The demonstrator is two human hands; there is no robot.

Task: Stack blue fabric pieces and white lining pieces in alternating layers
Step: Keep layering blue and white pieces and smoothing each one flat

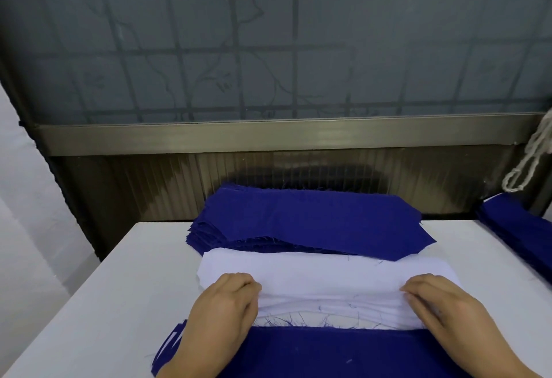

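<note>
Nearest me lies the blue stack (328,353) I am building, its top layer a blue piece running across the bottom of the view, with loose threads fraying along its far edge. Just beyond it sits the pile of white lining pieces (328,276), and my left hand (222,309) and right hand (442,306) are both on its near edge, fingers curled and pinching at the top sheet, one toward each end. I judge the step to be peeling a single lining piece off; to do it well I would feel that only one layer has separated, lift both ends evenly so it stays flat, then lay it square on the blue piece, edges matched, and smooth it out. Past the white pile is the supply of blue fabric pieces (313,222), fanned slightly, on the white table (134,258). More blue pieces (519,234) lie at the far right. I can read no label, brand or writing anywhere.
</note>
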